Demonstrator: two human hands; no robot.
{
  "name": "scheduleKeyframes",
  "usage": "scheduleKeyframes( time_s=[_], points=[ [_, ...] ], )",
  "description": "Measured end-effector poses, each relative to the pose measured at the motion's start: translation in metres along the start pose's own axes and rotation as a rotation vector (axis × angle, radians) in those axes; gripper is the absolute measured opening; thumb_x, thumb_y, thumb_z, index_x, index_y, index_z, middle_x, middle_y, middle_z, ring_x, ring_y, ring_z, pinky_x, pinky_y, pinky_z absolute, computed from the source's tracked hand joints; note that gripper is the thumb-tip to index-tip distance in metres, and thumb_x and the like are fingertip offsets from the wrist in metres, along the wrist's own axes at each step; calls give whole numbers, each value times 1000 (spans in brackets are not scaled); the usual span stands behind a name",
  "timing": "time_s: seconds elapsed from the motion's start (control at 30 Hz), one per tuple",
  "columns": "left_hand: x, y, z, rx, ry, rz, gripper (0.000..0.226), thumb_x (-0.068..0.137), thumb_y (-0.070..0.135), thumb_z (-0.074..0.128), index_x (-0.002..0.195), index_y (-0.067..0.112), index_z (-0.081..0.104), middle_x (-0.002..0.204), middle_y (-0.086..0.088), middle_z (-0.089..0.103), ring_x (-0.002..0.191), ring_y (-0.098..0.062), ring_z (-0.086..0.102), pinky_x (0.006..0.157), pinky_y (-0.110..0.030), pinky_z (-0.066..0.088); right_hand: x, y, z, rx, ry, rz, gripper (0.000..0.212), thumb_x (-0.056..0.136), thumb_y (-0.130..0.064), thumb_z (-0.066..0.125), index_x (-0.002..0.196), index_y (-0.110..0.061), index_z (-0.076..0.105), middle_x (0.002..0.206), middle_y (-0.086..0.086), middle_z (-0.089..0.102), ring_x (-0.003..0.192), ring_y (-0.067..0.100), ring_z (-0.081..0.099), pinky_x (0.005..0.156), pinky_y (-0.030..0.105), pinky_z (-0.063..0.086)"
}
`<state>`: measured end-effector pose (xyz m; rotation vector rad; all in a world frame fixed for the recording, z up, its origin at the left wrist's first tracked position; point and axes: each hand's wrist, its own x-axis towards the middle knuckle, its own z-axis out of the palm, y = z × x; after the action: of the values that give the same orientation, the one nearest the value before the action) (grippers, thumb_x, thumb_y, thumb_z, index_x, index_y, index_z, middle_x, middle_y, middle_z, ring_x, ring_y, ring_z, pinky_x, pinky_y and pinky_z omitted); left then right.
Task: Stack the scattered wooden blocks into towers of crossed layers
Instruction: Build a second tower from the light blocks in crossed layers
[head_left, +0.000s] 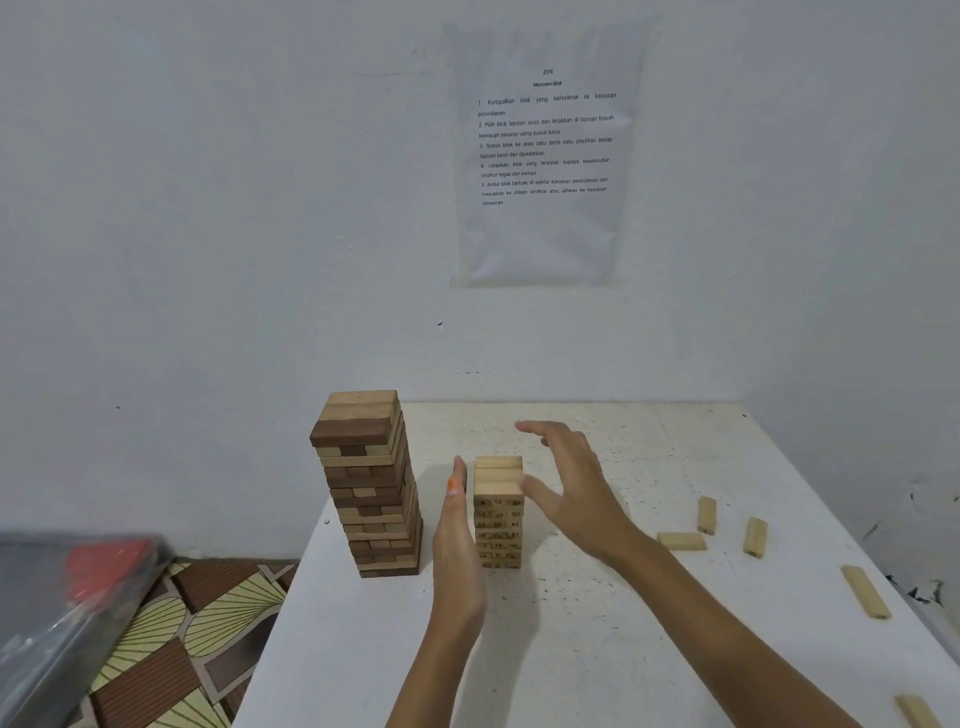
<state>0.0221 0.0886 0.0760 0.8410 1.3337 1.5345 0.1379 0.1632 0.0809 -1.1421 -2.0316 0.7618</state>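
Our forearms (737, 634) enter from the lower edge, and beside them a corner block (917, 713) is cut off by the edge of the view. The left hand (457, 551) stands edge-on just beside the left face of the pale tower (497, 519), fingers straight and pressed together. The right hand (571, 493) hovers at the tower's upper right, fingers spread, holding nothing. The pale tower stands mid-surface (597, 670), just right of the taller two-tone tower (371, 488).

We judge the step to be squaring the layers. We should bring both palms flat and parallel, press lightly and evenly, and keep clear of the two-tone tower. The loose blocks (755, 537) lie well apart to the right.

We cannot tell whether either hand touches the wood. The pale tower's far faces are hidden and its printed marks are unreadable
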Motion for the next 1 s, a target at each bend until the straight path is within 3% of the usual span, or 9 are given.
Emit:
scheduleKeyframes(
  time_s=[0.07, 0.13, 0.23, 0.33, 0.43, 0.63, 0.77, 0.87, 1.0],
  points=[
    [2, -1, -2, 7, -9, 5, 45, 104, 40, 19, 147, 39, 31, 138, 30, 30, 122, 15, 28, 101, -20, 15, -8, 0, 8, 154, 67, 114, 61, 81, -32, 43, 141, -34, 35, 133, -27, 34, 130, 3, 29, 113, 35, 25],
    [3, -3, -3, 31, -26, 10, 44, 105, 36, 19, 148, 38, 28, 143, 27, 29, 127, 10, 25, 101, -20, 16, -16, 1, 18, 200, 61, 209, 70, 80, -34, 38, 148, -32, 26, 145, -20, 28, 138, 4, 20, 119, 39, 19],
    [10, -11, -6, 81, -76, -19, 46, 106, 24, 20, 149, 41, 23, 141, 28, 34, 112, 16, 35, 97, -15, 22, -25, 1, 31, 152, -39, 268, 73, 87, -43, 33, 154, -30, 7, 158, -12, 11, 145, 4, 5, 122, 39, 6],
    [20, -20, -11, 130, -107, -30, 46, 107, 26, 21, 151, 40, 20, 156, 20, 23, 109, 22, 34, 99, -18, 21, -27, 2, 39, 110, -106, 256, 59, 104, -30, 30, 153, -28, -3, 161, -13, -1, 146, 3, -6, 119, 32, -5],
    [26, -25, -13, 116, -123, -50, 46, 107, 33, 22, 152, 38, 19, 158, 15, 21, 117, 12, 38, 102, -22, 20, -25, 0, 42, 102, -110, 251, 56, 106, -22, 25, 153, -27, -3, 161, -12, -3, 146, 3, -8, 119, 31, -5],
    [31, -36, -15, 207, -131, 23, 46, 107, 26, 19, 151, 38, 18, 161, 9, 17, 144, -3, 19, 116, -25, 16, -24, -1, 47, 108, -73, 255, 53, 106, -26, 21, 153, -26, -4, 161, -11, -1, 142, -2, -6, 121, 32, -3],
    [33, -41, -16, 266, -132, 96, 44, 108, 25, 19, 150, 38, 17, 159, 10, 22, 147, -6, 17, 122, -38, 15, -25, -1, 49, 39, -77, 231, 52, 106, -29, 18, 153, -24, -5, 161, -10, -2, 139, -5, -9, 118, 28, -6],
    [33, -43, -17, 290, -136, 131, 44, 106, 32, 22, 150, 36, 16, 159, 10, 22, 147, -6, 16, 122, -38, 16, -25, -1, 49, 26, -69, 234, 53, 106, -30, 17, 153, -23, -6, 161, -9, -3, 146, 4, -9, 119, 29, -6],
    [31, -39, -16, 299, -137, 136, 43, 107, 24, 21, 148, 36, 15, 160, 11, 17, 147, -4, 13, 122, -32, 12, -26, 0, 51, 63, -52, 244, 54, 106, -32, 19, 153, -25, -6, 161, -9, -1, 147, 6, -6, 121, 35, -3]
  ],
)
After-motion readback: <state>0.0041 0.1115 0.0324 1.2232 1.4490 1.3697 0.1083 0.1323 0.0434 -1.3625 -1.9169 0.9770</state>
